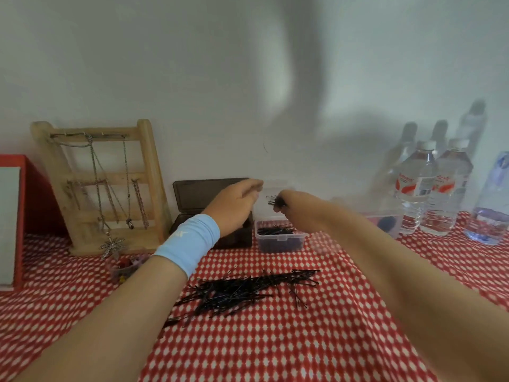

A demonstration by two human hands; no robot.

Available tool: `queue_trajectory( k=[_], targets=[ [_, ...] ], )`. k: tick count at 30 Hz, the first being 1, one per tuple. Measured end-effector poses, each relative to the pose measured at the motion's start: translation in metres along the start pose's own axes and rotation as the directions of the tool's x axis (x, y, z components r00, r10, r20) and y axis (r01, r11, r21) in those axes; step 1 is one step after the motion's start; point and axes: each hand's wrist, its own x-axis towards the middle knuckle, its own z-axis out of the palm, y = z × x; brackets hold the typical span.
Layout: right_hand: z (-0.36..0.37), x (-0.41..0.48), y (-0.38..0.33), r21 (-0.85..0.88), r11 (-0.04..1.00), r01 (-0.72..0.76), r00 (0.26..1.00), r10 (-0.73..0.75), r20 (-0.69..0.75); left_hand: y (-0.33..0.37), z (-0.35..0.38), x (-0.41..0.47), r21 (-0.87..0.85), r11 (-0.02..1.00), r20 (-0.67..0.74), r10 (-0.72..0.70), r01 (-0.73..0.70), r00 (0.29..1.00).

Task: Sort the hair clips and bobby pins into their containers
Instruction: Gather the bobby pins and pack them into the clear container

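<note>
A pile of black bobby pins [245,290] lies on the red-and-white checked cloth in front of me. Behind it stands a small clear container [279,239] with its lid up and bobby pins inside. My right hand [296,206] is above that container and grips a bunch of black bobby pins [274,200]. My left hand [237,206], with a light blue wristband, hovers just left of the bunch, fingers curled with the fingertips close together; whether it holds anything is unclear. A dark brown box [212,194] with its lid up stands behind my left hand.
A wooden jewellery stand [104,186] with necklaces leans on the wall at the left, next to a red box [16,221]. A small container of coloured clips [125,267] sits below the stand. Several water bottles [429,188] and a clear box [385,219] stand at the right.
</note>
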Motion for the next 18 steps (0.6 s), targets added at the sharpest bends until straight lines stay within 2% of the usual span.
queue_trajectory(
  k=[3,5,10,14,16,18],
  targets=[
    [0.008,0.027,0.002,-0.241,0.970,0.030,0.990,0.004,0.140,-0.014,0.005,0.000,0.125,0.991,0.049,-0.044,0.038,0.998],
    [0.013,0.034,0.001,-0.303,0.949,0.083,0.983,-0.028,0.182,-0.022,0.007,-0.002,0.199,0.979,0.078,-0.069,0.053,0.995],
    [0.008,0.026,0.009,-0.137,0.981,0.136,0.970,-0.104,0.219,-0.035,0.014,-0.003,0.292,0.955,0.134,-0.095,0.052,0.986],
    [-0.006,0.016,0.020,0.088,0.993,0.083,0.992,-0.091,0.091,-0.037,0.025,0.001,0.375,0.927,0.229,-0.089,-0.004,0.969],
    [-0.010,0.011,0.026,0.101,0.994,0.052,0.998,-0.055,0.031,-0.036,0.032,0.004,0.414,0.908,0.299,-0.077,-0.056,0.951],
    [-0.009,0.005,0.030,0.032,0.999,0.031,0.998,-0.033,0.045,-0.036,0.042,0.006,0.493,0.859,0.379,-0.072,-0.135,0.922]
  ],
)
